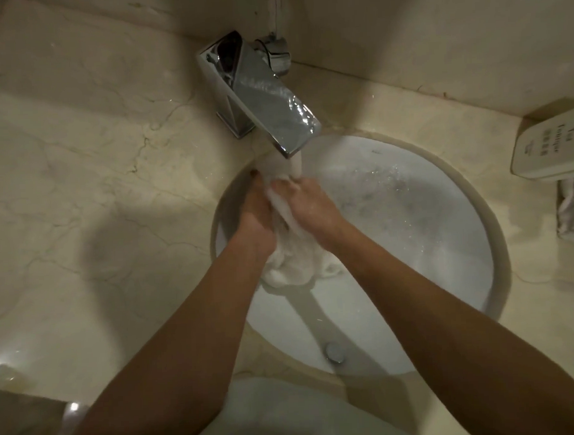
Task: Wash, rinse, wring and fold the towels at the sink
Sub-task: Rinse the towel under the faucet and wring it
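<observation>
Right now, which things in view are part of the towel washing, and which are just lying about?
In use: towel, gripped by left hand and right hand; tap, running; sink.

Lying about: white box with print; crumpled packet; both on the counter.
</observation>
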{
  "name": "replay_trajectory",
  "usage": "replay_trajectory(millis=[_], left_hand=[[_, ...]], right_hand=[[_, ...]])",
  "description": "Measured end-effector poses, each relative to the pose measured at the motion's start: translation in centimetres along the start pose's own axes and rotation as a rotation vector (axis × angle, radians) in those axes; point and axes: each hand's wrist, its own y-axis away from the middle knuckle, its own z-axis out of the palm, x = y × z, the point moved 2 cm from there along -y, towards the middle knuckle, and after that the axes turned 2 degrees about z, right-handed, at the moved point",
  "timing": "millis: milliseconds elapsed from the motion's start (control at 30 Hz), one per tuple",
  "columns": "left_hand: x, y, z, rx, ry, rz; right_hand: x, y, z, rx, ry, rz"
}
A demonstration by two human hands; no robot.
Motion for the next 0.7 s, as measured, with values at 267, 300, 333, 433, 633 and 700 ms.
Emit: replay_trajectory(millis=[267,300,333,433,633,700], left_hand=[[-1.1,2.1,-4.4,0.041,-0.169,-0.054],[-0.9,2.2,-5.0,0.021,-0.145,-0.055],[-0.6,2.6,-5.3,0.005,-0.102,-0.064],[-0.1,3.8,-5.2,-0.103,0.159,-0.179],[-0.5,3.2,-1.4,-0.073,-0.025,-0.144],[-0.1,2.3,-0.1,-0.057,-0.114,-0.093]], right_hand=[[8.0,3.7,-6.4,0.066,-1.421,0.329],[8.8,4.8,-6.8,0.041,-1.472,0.344],[9.6,5.6,-6.9,0.006,-1.524,0.351],[9.6,6.9,-6.4,-0.014,-1.574,0.325],[6.7,6.7,-4.3,-0.098,-1.370,0.392],[5.2,5.9,-3.5,-0.074,-1.125,0.375]])
